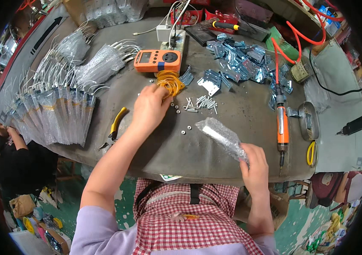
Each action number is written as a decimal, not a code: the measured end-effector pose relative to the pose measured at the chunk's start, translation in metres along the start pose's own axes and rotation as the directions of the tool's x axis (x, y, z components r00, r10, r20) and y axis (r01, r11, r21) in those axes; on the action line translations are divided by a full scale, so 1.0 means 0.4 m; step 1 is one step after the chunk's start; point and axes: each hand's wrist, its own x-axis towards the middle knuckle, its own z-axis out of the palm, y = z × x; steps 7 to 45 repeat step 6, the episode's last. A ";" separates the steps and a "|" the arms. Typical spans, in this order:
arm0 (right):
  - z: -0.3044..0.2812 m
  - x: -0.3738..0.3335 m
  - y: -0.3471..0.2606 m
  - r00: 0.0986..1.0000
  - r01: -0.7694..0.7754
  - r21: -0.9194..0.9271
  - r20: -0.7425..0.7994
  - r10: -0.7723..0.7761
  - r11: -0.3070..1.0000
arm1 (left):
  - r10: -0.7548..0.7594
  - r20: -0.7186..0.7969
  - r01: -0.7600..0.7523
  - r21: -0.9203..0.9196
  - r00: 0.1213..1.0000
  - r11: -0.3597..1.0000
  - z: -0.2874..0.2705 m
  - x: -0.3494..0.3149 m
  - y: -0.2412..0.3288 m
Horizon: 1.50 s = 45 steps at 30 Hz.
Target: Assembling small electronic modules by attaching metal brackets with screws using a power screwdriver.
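My left hand (150,107) reaches to the table's middle, its fingers closed at the edge of a bunch of yellow rubber bands (168,80). How many bands it grips is hidden. Right behind the bunch stands an orange meter (157,60) with a small display and a black socket. My right hand (255,165), near the table's front edge, is closed round the near end of a long, slim part in bubble wrap (222,135). The wrapped part points away to the left. Between the hands lie small white washers (183,132) and a pile of screws (202,103).
Bubble-wrapped parts with white wires (55,112) fan across the left. Yellow-handled cutters (117,123) lie beside my left forearm. Metal brackets (245,61) are heaped at the back right. An orange electric screwdriver (282,127) and an oval metal dish (309,121) lie on the right.
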 end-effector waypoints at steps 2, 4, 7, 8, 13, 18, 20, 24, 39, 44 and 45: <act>0.005 0.009 -0.015 0.999 0.044 -0.136 0.034 -0.039 0.990 | -0.025 0.026 0.023 0.094 0.999 0.995 0.020 0.011 -0.029; 0.016 -0.004 -0.003 0.999 0.007 -0.117 0.050 -0.001 0.993 | -0.145 0.112 0.149 -0.029 0.983 0.988 0.016 0.025 -0.036; 0.020 -0.008 0.006 0.999 0.049 -0.069 -0.004 -0.050 0.996 | -0.280 0.301 0.339 -0.166 0.912 0.926 -0.010 0.035 -0.040; 0.020 -0.008 0.006 0.999 0.049 -0.069 -0.004 -0.050 0.996 | -0.280 0.301 0.339 -0.166 0.912 0.926 -0.010 0.035 -0.040; 0.020 -0.008 0.006 0.999 0.049 -0.069 -0.004 -0.050 0.996 | -0.280 0.301 0.339 -0.166 0.912 0.926 -0.010 0.035 -0.040; 0.020 -0.008 0.006 0.999 0.049 -0.069 -0.004 -0.050 0.996 | -0.280 0.301 0.339 -0.166 0.912 0.926 -0.010 0.035 -0.040; 0.020 -0.008 0.006 0.999 0.049 -0.069 -0.004 -0.050 0.996 | -0.280 0.301 0.339 -0.166 0.912 0.926 -0.010 0.035 -0.040; 0.020 -0.008 0.006 0.999 0.049 -0.069 -0.004 -0.050 0.996 | -0.280 0.301 0.339 -0.166 0.912 0.926 -0.010 0.035 -0.040; 0.020 -0.008 0.006 0.999 0.049 -0.069 -0.004 -0.050 0.996 | -0.280 0.301 0.339 -0.166 0.912 0.926 -0.010 0.035 -0.040; 0.020 -0.008 0.006 0.999 0.049 -0.069 -0.004 -0.050 0.996 | -0.280 0.301 0.339 -0.166 0.912 0.926 -0.010 0.035 -0.040; 0.020 -0.008 0.006 0.999 0.049 -0.069 -0.004 -0.050 0.996 | -0.280 0.301 0.339 -0.166 0.912 0.926 -0.010 0.035 -0.040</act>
